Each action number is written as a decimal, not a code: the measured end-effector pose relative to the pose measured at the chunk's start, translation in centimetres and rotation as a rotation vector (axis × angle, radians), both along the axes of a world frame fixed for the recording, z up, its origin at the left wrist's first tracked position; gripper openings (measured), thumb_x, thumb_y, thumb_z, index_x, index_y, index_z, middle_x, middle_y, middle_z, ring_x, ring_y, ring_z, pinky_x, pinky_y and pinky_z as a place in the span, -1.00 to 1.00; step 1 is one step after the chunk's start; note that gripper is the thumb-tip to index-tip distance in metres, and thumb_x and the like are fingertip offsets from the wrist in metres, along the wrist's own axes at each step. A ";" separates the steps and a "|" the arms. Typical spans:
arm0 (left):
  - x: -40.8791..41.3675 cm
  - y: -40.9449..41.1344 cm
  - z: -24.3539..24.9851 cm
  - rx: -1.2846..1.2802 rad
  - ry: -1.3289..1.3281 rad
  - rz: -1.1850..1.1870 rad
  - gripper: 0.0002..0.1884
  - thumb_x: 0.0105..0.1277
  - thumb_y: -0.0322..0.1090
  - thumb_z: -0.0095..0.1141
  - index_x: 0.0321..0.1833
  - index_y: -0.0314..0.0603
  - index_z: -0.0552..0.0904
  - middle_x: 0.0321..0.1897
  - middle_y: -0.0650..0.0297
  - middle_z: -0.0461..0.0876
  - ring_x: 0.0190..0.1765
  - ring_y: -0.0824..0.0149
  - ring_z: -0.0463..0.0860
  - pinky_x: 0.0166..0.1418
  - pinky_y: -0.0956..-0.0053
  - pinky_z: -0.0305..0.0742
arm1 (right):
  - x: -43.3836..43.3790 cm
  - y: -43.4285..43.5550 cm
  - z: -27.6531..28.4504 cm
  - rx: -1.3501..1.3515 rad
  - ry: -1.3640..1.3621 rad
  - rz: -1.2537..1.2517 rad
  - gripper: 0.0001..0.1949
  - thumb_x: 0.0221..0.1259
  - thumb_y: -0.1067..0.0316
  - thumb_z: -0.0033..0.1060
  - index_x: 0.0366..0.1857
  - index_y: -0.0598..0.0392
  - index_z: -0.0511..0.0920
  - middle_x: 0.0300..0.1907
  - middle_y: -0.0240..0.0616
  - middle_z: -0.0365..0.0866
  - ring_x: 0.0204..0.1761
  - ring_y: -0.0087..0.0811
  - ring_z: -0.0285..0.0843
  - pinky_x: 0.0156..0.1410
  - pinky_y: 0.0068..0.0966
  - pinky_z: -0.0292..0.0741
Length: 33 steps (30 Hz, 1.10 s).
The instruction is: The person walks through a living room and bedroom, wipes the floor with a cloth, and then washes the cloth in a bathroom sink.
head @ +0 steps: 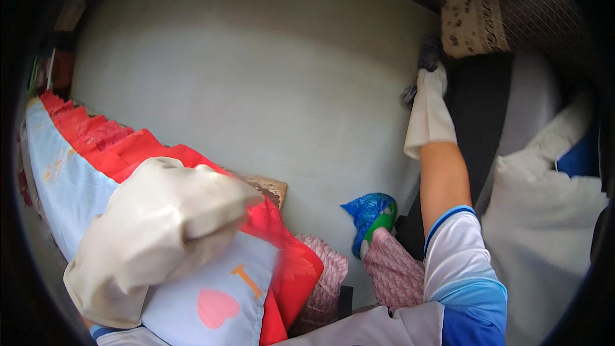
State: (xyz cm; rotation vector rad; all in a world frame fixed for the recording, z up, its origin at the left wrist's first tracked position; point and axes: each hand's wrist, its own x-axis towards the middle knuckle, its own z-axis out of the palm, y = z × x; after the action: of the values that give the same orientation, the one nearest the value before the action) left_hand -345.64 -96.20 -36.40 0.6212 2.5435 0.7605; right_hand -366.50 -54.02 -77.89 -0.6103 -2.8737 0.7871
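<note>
My left hand (211, 197) is in a loose, long cream glove, partly blurred, over a light-blue fabric cover (168, 298) with a red frilled edge (158, 149). The cover bears a pink heart and an orange letter. Folds of the glove hide the fingers, so any grip there is not visible. My right arm reaches far forward, beside a dark seat-like surface. My right hand (432, 79), in a cream glove with a wide cuff, is closed on a dark patterned cloth (429, 53), low near the pale floor.
A grey and black padded piece (490, 110) stands at the right, with a beige and brown patterned fabric (473, 24) behind it. Pale fabric (533, 216) lies at far right. A worn wooden corner (271, 187) juts past the red frill. A foot wears a green shoe with a blue cover (370, 211).
</note>
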 end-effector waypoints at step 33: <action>0.1 -0.3 -1.2 0.088 -0.107 0.156 -0.78 0.16 -0.58 0.27 -0.12 -0.40 0.80 -0.44 0.09 0.75 -0.66 0.33 0.59 -0.50 0.45 0.50 | 11.9 -10.6 4.6 -0.137 -0.185 0.783 -0.84 0.32 0.37 0.27 -0.15 0.12 0.76 -0.19 -0.14 0.81 -0.07 -0.27 0.73 0.08 -0.33 0.59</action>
State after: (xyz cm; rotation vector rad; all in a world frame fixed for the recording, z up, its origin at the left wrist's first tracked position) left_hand -345.53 -96.46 -37.63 0.4013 2.4916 0.9380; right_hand -354.60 -64.61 -73.25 0.5183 -3.2388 1.0499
